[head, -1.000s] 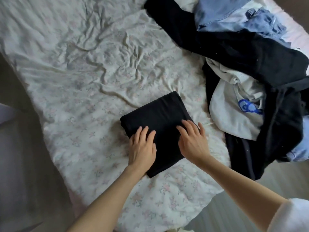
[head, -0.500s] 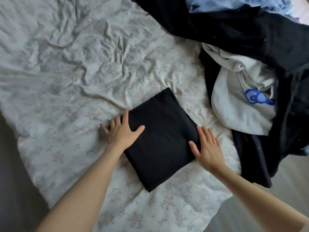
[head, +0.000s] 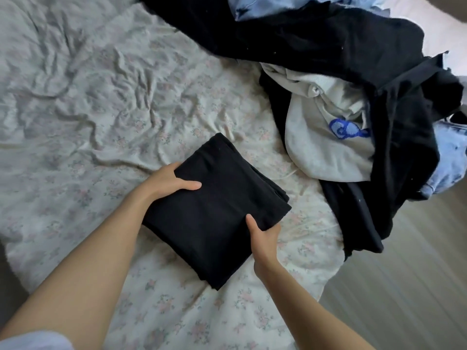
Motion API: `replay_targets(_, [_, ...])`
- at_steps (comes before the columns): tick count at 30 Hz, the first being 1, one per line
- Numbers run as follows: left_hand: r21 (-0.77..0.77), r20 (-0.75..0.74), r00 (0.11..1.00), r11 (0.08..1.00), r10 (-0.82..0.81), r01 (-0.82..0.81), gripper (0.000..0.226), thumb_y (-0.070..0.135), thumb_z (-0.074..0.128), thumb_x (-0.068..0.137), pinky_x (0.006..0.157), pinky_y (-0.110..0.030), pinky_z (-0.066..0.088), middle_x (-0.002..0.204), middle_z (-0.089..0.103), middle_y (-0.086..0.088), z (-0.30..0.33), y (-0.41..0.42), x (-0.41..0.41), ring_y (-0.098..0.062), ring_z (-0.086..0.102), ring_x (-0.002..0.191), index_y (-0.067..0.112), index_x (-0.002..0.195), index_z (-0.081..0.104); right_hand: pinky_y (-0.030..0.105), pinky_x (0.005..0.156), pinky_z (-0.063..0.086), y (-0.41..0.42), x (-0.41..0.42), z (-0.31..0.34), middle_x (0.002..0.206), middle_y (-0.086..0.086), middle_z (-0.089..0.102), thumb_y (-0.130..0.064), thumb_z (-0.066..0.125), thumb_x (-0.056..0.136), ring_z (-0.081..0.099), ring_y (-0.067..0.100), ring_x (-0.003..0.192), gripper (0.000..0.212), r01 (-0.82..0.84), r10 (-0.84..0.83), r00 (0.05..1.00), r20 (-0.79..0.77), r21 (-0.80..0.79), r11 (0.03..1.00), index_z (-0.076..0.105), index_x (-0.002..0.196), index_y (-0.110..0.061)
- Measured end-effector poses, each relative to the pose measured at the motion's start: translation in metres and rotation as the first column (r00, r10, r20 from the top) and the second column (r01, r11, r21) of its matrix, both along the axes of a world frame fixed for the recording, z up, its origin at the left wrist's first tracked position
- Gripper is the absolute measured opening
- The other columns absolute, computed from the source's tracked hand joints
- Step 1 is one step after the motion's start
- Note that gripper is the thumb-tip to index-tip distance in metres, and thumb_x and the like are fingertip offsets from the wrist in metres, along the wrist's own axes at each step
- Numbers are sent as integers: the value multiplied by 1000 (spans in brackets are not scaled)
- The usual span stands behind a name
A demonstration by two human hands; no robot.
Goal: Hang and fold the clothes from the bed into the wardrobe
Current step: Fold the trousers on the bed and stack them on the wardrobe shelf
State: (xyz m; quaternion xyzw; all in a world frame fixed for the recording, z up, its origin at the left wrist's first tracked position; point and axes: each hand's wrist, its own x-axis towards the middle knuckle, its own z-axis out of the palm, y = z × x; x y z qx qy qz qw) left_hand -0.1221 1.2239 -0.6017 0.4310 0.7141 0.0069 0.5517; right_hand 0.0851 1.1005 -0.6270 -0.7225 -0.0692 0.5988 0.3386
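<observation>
A folded black garment (head: pixel 214 213) lies as a neat square near the front of the bed (head: pixel 88 122). My left hand (head: pixel 166 181) grips its left edge, thumb on top and fingers tucked beneath. On the opposite side my right hand (head: pixel 264 238) holds the right edge the same way, thumb over the cloth. The fingers of both hands are hidden under the garment.
A heap of unfolded clothes fills the right of the bed: a large black garment (head: pixel 328 46), a pale grey sweatshirt with a blue logo (head: pixel 326 142) and light blue denim (head: pixel 447 152). Wooden floor (head: pixel 404 286) shows at the lower right. The floral sheet is wrinkled.
My hands went from lying flat on the folded garment to its two side edges, then slid under and gripped it. The view shifted closer over the bed.
</observation>
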Motion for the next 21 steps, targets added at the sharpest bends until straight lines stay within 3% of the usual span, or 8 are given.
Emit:
replay_targets(2, [-2,83,996,999,45,-45,35,29,76,77,73,-27,49,100,65,10,11,-4,4,-13,63,93,32,107,58,30,102,38,4,5,4,136,-6,43,-25,65,86,46,13,120,69,38,-38,999,-39,-6,999,24,141,-20])
replay_targets(4, [22,128,987,995,93,-96,29,24,73,80,70,-23,48,99,65,11,24,-14,5,-11,63,92,34,102,58,28,95,40,5,5,15,132,-6,46,-22,66,86,48,13,115,64,23,-23,999,-33,15,1000,28,138,-19])
replay_targets(7, [25,181,961,976,210,-218,39,25,73,80,76,-26,50,107,67,10,37,-38,-6,-11,65,95,32,116,57,30,94,43,12,5,33,124,-8,53,-22,65,86,53,13,111,59,-74,69,995,67,72,995,33,136,-22])
replay_targets(10, [39,228,892,912,390,-408,46,24,72,81,82,-32,52,113,67,5,50,-72,-22,-15,65,99,27,123,56,26,84,44,26,-3,61,115,-14,54,-18,59,87,55,9,100,60,-283,254,951,177,165,945,31,139,-28])
replay_targets(13, [105,258,765,770,590,-629,49,18,71,82,77,-31,51,114,65,2,66,-104,-36,-15,64,97,21,127,52,16,69,42,37,-31,91,108,-16,54,-13,50,89,57,3,90,68,-535,453,831,321,244,809,18,144,-36])
replay_targets(15, [168,289,692,677,662,-717,46,13,70,82,74,-29,50,112,65,1,78,-121,-43,-14,63,95,21,124,53,16,66,41,35,-55,106,113,-4,51,-11,47,89,54,5,82,76,-662,515,729,451,276,696,4,149,-32])
replay_targets(19, [277,389,578,507,717,-816,32,20,73,80,67,-23,51,102,68,6,121,-164,-70,-10,66,88,26,108,57,28,78,42,5,-107,142,118,8,40,-25,50,94,52,24,96,83,-823,533,556,638,331,462,-14,146,-32])
replay_targets(21, [341,442,515,394,734,-853,29,23,72,81,57,-12,49,96,68,8,148,-196,-89,-1,66,76,22,106,59,33,85,45,-14,-136,166,129,5,44,-46,54,89,52,23,110,83,-831,491,549,677,374,412,-2,149,-35])
